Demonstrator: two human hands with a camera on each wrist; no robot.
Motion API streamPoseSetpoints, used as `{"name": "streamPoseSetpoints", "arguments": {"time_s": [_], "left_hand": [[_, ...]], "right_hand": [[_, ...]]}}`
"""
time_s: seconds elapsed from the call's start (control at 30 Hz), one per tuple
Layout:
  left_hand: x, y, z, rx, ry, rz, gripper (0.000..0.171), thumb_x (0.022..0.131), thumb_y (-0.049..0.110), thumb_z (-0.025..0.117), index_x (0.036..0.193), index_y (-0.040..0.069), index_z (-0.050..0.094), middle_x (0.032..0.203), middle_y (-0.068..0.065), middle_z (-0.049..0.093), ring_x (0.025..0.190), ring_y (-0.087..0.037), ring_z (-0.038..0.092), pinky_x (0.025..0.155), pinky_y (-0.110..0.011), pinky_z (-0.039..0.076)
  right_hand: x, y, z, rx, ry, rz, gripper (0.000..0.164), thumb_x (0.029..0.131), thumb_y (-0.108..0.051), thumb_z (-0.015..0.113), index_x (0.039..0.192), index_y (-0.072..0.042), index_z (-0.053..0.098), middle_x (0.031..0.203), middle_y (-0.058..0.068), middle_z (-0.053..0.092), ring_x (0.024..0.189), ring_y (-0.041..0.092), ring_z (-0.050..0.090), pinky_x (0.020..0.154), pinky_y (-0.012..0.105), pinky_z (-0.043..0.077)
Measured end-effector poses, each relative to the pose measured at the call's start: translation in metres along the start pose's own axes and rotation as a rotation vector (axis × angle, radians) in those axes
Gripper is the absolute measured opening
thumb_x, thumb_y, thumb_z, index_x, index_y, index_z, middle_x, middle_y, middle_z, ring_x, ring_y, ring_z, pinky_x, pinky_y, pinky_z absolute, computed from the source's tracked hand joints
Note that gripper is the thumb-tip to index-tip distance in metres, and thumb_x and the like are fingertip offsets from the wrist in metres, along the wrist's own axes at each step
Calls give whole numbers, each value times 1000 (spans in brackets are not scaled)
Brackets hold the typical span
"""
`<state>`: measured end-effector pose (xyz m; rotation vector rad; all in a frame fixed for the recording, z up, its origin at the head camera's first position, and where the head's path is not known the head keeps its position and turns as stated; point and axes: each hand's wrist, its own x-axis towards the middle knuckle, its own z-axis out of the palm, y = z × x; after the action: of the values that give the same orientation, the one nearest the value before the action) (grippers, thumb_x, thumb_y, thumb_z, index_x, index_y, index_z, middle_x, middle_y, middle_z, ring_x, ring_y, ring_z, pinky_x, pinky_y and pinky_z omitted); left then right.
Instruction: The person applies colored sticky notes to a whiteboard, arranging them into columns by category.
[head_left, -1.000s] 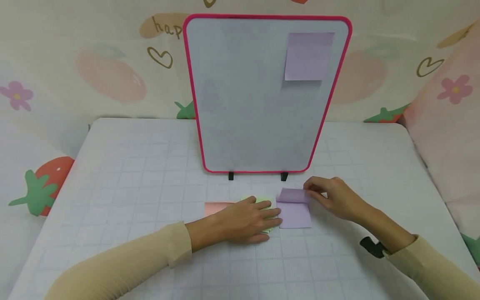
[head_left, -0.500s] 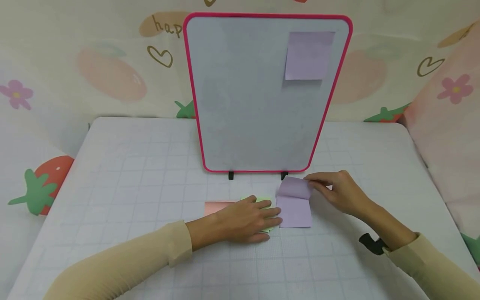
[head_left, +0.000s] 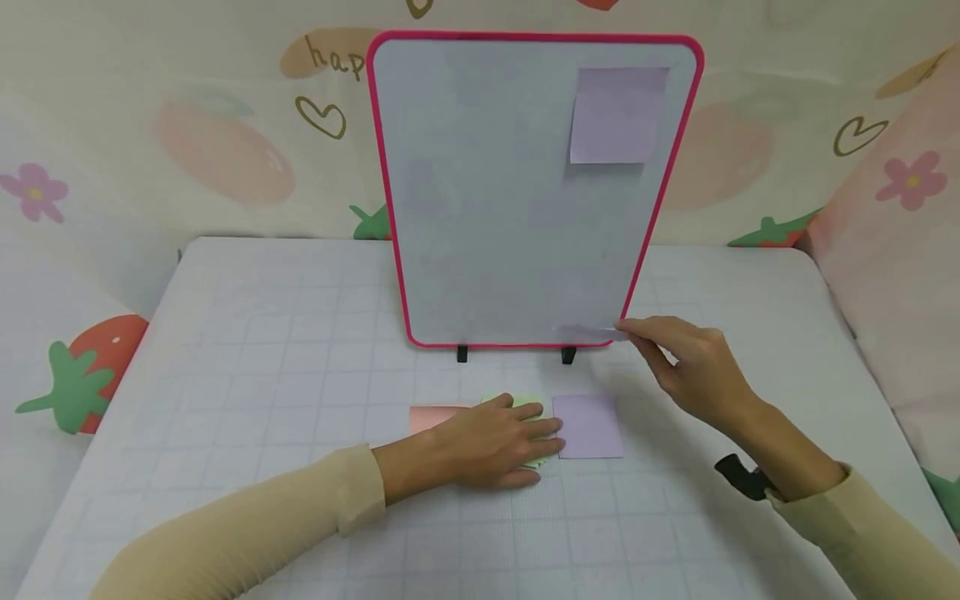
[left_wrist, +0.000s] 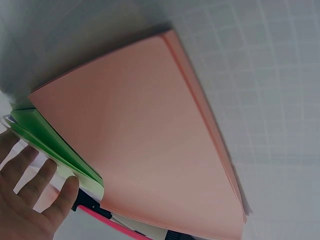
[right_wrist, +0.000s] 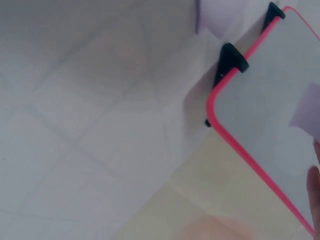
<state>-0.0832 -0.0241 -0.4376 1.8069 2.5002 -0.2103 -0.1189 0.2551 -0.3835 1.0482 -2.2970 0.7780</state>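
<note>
My right hand (head_left: 693,364) pinches the edge of a loose purple sticky note (head_left: 588,333), held nearly edge-on before the whiteboard's lower right corner. In the right wrist view that sticky note (right_wrist: 307,112) overlaps the whiteboard, and only fingertips show. My left hand (head_left: 491,437) lies with fingers spread on the green sticky note pad (head_left: 528,408), its fingertips at the edge of the purple sticky note pad (head_left: 591,427). Under the left wrist shows the pink sticky note pad (head_left: 438,417), large in the left wrist view. Another purple sticky note (head_left: 618,115) is stuck to the whiteboard's upper right.
The pink-framed whiteboard (head_left: 517,208) stands upright on black feet (head_left: 568,356) behind the pads. A white grid-patterned cloth (head_left: 300,358) covers the table. Printed fabric (head_left: 225,150) hangs behind and at both sides. A black strap-like piece (head_left: 742,477) sits at the right wrist.
The right hand has peeled the top purple note off its pad and lifted it up toward the whiteboard's lower right corner. The left hand has stayed in place on the pads.
</note>
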Motion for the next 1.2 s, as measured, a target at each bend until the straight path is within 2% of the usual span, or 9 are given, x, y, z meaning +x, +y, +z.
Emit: {"name": "streamPoseSetpoints", "arguments": {"time_s": [0.1, 0.3, 0.43, 0.53, 0.63, 0.93, 1.2], "left_hand": [[0, 0, 0, -1, 2, -2, 49, 102, 46, 47, 146, 26, 52, 146, 5, 52, 131, -18, 48, 98, -39, 48], [0, 1, -1, 7, 16, 0, 48, 102, 45, 46, 144, 26, 54, 145, 5, 53, 130, -18, 49, 96, -38, 48], [-1, 0, -1, 10, 23, 0, 47, 102, 45, 46, 144, 26, 54, 145, 5, 53, 130, -17, 49, 95, -38, 49], [-1, 1, -1, 3, 24, 1, 47, 102, 45, 47, 144, 26, 55, 144, 5, 54, 129, -17, 49, 96, -38, 49], [-1, 1, 0, 1, 21, 0, 47, 102, 45, 47, 144, 26, 55, 145, 5, 54, 129, -17, 49, 96, -38, 48], [0, 0, 1, 9, 21, 2, 47, 101, 46, 47, 143, 26, 55, 144, 5, 54, 128, -17, 50, 94, -37, 48], [0, 0, -1, 16, 33, 12, 45, 102, 45, 46, 141, 26, 57, 143, 4, 56, 128, -18, 52, 93, -37, 49]], "right_hand": [[9, -4, 1, -49, 149, -47, 40, 70, 19, 74, 106, 2, 75, 93, 13, 75, 81, 30, 72, 85, 23, 54], [32, -14, 9, -99, 506, -134, 22, 78, 18, 69, 94, 4, 75, 85, 18, 74, 66, 35, 66, 84, 37, 58], [48, -20, 13, -143, 629, -209, 12, 84, 13, 69, 91, 6, 75, 87, 20, 74, 71, 37, 68, 86, 41, 57], [57, -20, 15, -158, 662, -230, 10, 82, 12, 71, 90, 7, 75, 91, 20, 74, 77, 37, 70, 91, 38, 55], [63, -19, 18, -174, 695, -236, 11, 81, 13, 72, 89, 6, 75, 93, 19, 74, 81, 36, 71, 90, 39, 55], [72, -8, 22, -254, 661, -219, 8, 87, 1, 72, 94, 5, 75, 100, 18, 74, 91, 35, 72, 90, 44, 55], [81, 1, 27, -282, 668, -294, 18, 76, 13, 77, 92, 5, 75, 97, 19, 74, 86, 37, 72, 83, 46, 57]]}}
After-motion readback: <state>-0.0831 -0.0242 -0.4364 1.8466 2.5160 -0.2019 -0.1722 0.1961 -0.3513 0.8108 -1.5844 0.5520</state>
